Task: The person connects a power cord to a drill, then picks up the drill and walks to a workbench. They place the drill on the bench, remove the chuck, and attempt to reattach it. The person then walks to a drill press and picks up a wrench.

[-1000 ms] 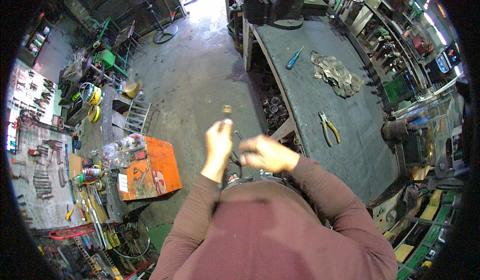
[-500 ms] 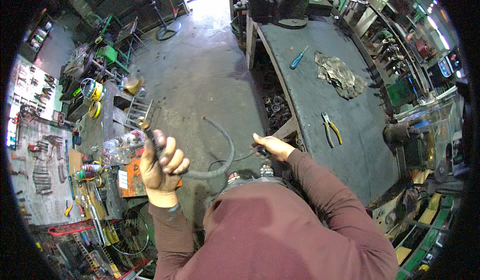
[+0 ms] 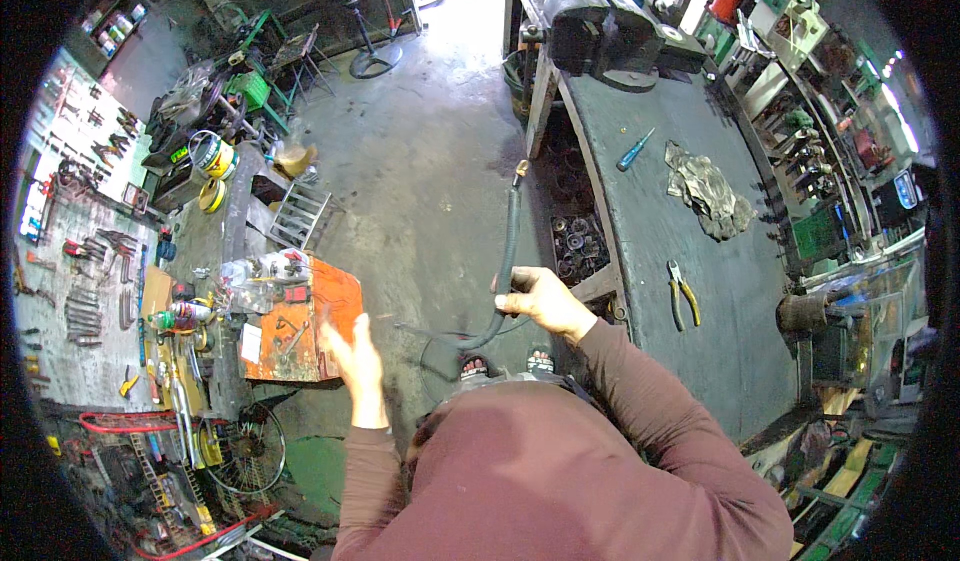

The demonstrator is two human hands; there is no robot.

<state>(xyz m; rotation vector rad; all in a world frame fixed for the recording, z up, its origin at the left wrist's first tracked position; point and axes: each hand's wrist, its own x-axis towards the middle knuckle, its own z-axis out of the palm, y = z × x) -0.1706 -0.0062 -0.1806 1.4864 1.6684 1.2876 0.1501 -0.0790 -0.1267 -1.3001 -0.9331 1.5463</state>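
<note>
My right hand is closed around a dark cable in a ribbed grey sleeve, beside the workbench's near edge. One end points up and away and carries a copper-coloured metal end piece. Below the grip the sleeve curves to the left, and a thin wire loop hangs under it. My left hand is empty, fingers apart and slightly blurred, near an orange work surface with wrenches lying on it.
On the dark workbench to the right lie a blue screwdriver, a crumpled rag and yellow-handled pliers. Metal parts sit under it. A tool board and a paint bucket are at left.
The ribbed cable has passed from my left hand to my right. Its metal-tipped end has swung from the left to the right. My left hand has let go and opened.
</note>
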